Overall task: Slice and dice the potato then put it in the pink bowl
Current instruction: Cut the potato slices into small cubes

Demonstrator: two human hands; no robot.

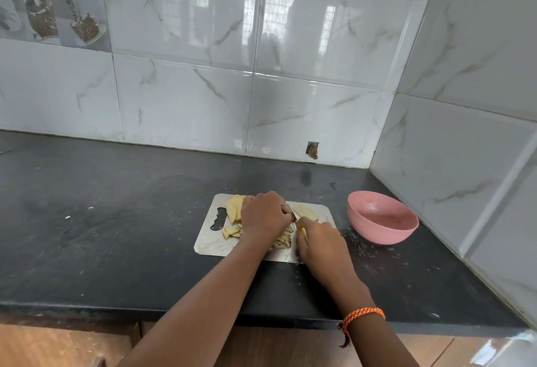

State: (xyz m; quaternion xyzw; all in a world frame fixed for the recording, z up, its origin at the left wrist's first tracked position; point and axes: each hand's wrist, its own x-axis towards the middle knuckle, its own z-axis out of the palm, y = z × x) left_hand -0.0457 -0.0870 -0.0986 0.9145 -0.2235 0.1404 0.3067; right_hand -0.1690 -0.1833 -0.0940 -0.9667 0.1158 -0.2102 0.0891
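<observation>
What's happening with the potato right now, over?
Left hand pressing potato pieces on the cutting board. Right hand gripping the knife, mid-cut. Pink bowl has no potato yet. Nothing in the way.

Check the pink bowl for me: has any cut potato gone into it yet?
No, the pink bowl holds no potato; the diced pieces and slices all lie on the cutting board.
</observation>
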